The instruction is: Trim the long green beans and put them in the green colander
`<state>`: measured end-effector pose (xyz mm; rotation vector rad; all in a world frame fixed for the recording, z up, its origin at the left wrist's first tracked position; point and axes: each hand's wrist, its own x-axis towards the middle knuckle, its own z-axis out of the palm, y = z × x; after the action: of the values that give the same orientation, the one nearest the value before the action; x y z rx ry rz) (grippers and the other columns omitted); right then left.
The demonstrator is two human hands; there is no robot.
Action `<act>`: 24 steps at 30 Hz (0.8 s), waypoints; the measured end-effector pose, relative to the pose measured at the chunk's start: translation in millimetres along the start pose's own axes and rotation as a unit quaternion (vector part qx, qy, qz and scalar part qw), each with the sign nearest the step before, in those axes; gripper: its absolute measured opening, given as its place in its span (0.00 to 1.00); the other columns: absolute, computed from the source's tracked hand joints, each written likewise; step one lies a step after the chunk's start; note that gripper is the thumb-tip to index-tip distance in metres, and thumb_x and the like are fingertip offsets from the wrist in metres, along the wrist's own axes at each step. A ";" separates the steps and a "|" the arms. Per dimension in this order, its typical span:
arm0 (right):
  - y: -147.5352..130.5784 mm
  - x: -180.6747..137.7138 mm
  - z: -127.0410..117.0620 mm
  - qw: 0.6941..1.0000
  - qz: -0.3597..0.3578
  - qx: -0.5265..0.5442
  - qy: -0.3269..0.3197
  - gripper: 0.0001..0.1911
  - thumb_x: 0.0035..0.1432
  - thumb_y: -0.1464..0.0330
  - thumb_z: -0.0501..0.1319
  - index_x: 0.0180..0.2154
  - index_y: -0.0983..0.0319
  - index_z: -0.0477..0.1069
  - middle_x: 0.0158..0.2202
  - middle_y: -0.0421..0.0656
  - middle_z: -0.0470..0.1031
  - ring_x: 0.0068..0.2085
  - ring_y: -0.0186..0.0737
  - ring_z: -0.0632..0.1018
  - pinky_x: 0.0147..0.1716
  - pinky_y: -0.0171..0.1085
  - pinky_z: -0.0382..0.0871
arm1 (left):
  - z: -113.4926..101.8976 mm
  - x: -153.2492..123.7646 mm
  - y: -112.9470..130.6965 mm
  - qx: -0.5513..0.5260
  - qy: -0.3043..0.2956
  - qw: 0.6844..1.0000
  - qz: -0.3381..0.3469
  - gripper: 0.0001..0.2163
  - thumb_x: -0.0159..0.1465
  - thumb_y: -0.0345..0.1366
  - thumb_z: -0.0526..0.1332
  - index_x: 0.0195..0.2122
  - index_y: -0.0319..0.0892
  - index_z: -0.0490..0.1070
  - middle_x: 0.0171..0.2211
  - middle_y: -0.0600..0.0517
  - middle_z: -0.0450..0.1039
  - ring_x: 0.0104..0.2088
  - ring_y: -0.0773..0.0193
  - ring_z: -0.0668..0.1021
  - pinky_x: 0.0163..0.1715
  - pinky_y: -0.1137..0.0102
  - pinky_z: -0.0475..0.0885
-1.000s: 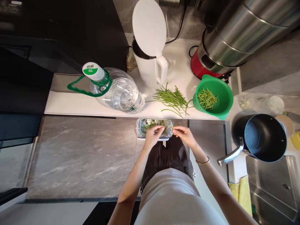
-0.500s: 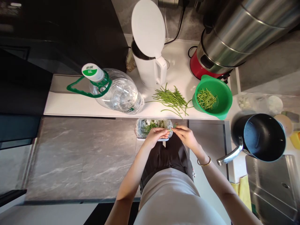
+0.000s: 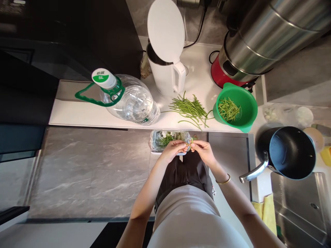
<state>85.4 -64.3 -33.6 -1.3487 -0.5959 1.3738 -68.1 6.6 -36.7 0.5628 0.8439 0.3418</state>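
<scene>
My left hand [image 3: 172, 150] and my right hand [image 3: 202, 150] meet fingertip to fingertip over the near right corner of a clear container [image 3: 158, 141] full of green scraps. Both hands pinch a short piece of green bean [image 3: 189, 146] between them. A loose pile of long green beans [image 3: 188, 109] lies on the white counter just beyond. Right of the pile stands a green colander [image 3: 244, 117] holding cut bean pieces [image 3: 227, 109].
A white kettle [image 3: 165, 74] with its lid up stands behind the beans. A large 5L water bottle [image 3: 129, 98] lies to the left. A red and steel appliance [image 3: 248, 44] fills the back right. A dark pot [image 3: 292, 151] sits near the sink [image 3: 300, 206].
My hands have drawn closer together over the container's right corner, and the fingertips now meet around the bean piece. Nothing else on the counter has moved.
</scene>
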 end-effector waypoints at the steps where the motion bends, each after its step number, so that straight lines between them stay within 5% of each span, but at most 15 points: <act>1: -0.2 1.2 0.1 0.999 0.015 0.047 0.024 0.08 0.48 0.66 0.67 0.34 0.56 0.78 0.27 0.38 0.77 0.24 0.31 0.73 0.27 0.33 0.72 | 0.0 1.4 -1.4 0.006 0.013 1.000 0.007 0.12 0.49 0.39 0.68 0.29 0.35 0.75 0.23 0.52 0.73 0.25 0.70 0.74 0.29 0.73 0.70; 6: -11.9 10.8 -14.9 0.970 0.040 0.212 0.116 0.11 0.45 0.67 0.69 0.35 0.58 0.76 0.31 0.36 0.77 0.26 0.25 0.74 0.29 0.25 0.72 | -18.2 5.6 -10.0 0.032 0.067 0.997 0.024 0.11 0.49 0.39 0.66 0.28 0.36 0.74 0.22 0.54 0.72 0.24 0.70 0.73 0.28 0.73 0.70; 11: -22.3 12.4 -38.9 0.965 -0.007 0.221 0.144 0.09 0.49 0.67 0.67 0.36 0.57 0.74 0.33 0.35 0.76 0.30 0.24 0.74 0.33 0.23 0.72 | -59.8 9.9 -21.9 0.187 0.177 0.965 0.041 0.12 0.51 0.44 0.62 0.29 0.38 0.72 0.24 0.53 0.72 0.26 0.68 0.73 0.29 0.73 0.68; 16: -40.1 29.5 -74.5 0.963 -0.120 0.055 0.233 0.11 0.51 0.65 0.65 0.38 0.58 0.74 0.36 0.38 0.76 0.30 0.27 0.74 0.31 0.30 0.72 | -82.9 22.1 -39.3 0.494 0.263 0.828 0.048 0.14 0.57 0.47 0.57 0.27 0.41 0.72 0.24 0.51 0.73 0.29 0.63 0.75 0.32 0.71 0.67; 20: -68.6 51.2 -112.7 0.903 -0.186 -0.175 0.346 0.27 0.50 0.64 0.64 0.52 0.63 0.65 0.48 0.48 0.72 0.39 0.34 0.75 0.34 0.34 0.71 | -77.9 30.2 -50.6 0.631 0.273 0.725 0.040 0.12 0.59 0.34 0.55 0.43 0.45 0.73 0.41 0.48 0.75 0.40 0.60 0.76 0.39 0.69 0.68; 24: -69.0 33.9 -119.4 0.877 -0.172 -0.314 0.319 0.32 0.55 0.65 0.60 0.59 0.59 0.53 0.59 0.50 0.60 0.41 0.35 0.74 0.35 0.34 0.70 | -68.6 34.5 -54.1 0.711 0.281 0.643 0.053 0.20 0.58 0.31 0.55 0.53 0.46 0.68 0.48 0.45 0.72 0.49 0.54 0.72 0.48 0.62 0.65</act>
<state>225.3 -50.4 -13.0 -1.9735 -0.8021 0.3787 -96.6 2.9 -126.1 2.0768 1.6473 -0.1644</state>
